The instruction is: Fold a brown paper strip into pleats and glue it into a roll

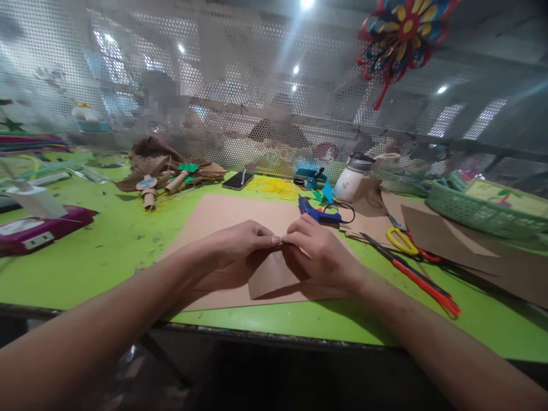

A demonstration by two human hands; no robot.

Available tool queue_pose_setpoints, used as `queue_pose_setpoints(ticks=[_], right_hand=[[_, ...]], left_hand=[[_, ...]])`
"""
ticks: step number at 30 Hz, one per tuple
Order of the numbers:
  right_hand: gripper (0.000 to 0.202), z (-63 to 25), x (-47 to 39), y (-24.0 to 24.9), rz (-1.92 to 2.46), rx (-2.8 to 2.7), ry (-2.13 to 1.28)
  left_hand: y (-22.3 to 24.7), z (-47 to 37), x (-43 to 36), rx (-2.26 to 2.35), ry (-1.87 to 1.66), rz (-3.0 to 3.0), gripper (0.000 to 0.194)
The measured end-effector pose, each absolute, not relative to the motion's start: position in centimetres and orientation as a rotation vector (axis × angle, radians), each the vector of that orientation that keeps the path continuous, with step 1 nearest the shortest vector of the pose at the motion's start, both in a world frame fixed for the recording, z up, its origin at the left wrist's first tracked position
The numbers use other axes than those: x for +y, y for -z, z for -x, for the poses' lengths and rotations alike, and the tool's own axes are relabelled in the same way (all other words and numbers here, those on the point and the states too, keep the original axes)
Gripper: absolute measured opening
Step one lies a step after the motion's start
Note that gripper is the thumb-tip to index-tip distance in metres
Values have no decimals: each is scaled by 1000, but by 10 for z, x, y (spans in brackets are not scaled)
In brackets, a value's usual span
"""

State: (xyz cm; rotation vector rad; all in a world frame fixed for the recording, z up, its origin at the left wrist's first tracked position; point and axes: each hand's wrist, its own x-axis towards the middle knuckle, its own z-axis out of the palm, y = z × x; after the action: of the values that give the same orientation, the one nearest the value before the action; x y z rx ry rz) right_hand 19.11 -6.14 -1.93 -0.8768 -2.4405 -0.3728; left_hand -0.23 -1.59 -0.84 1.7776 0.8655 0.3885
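Both hands meet over a large sheet of brown paper point(214, 212) on the green table. My left hand point(242, 242) pinches the top edge of a smaller brown paper piece point(274, 277) between thumb and fingers. Close against it, my right hand point(319, 245) grips the same edge with curled fingers. The small piece slopes down toward me, its lower part resting over the large sheet. Just beyond my right hand lies a blue glue gun point(319, 212) with a black cord. What the fingertips cover at the edge is hidden.
On the right lie a red-handled cutting tool point(423, 285), yellow-handled scissors point(401, 240), brown sheets and a green basket point(479, 211). Farther back are a phone point(238, 180), yellow shreds point(274, 185), a white bottle point(351, 178) and rolled paper pieces point(149, 195). A purple power strip point(55, 228) sits left.
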Motion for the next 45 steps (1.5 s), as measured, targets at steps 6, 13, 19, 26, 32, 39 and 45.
queue_pose_setpoints(ticks=[6, 13, 19, 26, 32, 39, 45], right_hand=[[30, -202, -53, 18, 1094, -2091, -454], [34, -204, -51, 12, 1249, -1896, -927], [21, -206, -49, 13, 1172, -1848, -832], [19, -214, -47, 13, 1101, -1944, -600], [26, -217, -47, 10, 1099, -1946, -634], [28, -218, -45, 12, 1141, -2016, -726], [23, -215, -49, 9, 1114, -2102, -738]], left_hand=[[4, 1, -20, 874, -441, -1862, 37], [7, -4, -20, 944, -546, -2388, 32], [12, -3, -39, 941, -689, -2557, 27], [7, -1, -49, 1032, -704, -2526, 31], [7, 1, -50, 1148, -679, -2601, 38], [7, 3, -47, 1122, -606, -2663, 38], [7, 3, -42, 1062, -534, -2639, 35]])
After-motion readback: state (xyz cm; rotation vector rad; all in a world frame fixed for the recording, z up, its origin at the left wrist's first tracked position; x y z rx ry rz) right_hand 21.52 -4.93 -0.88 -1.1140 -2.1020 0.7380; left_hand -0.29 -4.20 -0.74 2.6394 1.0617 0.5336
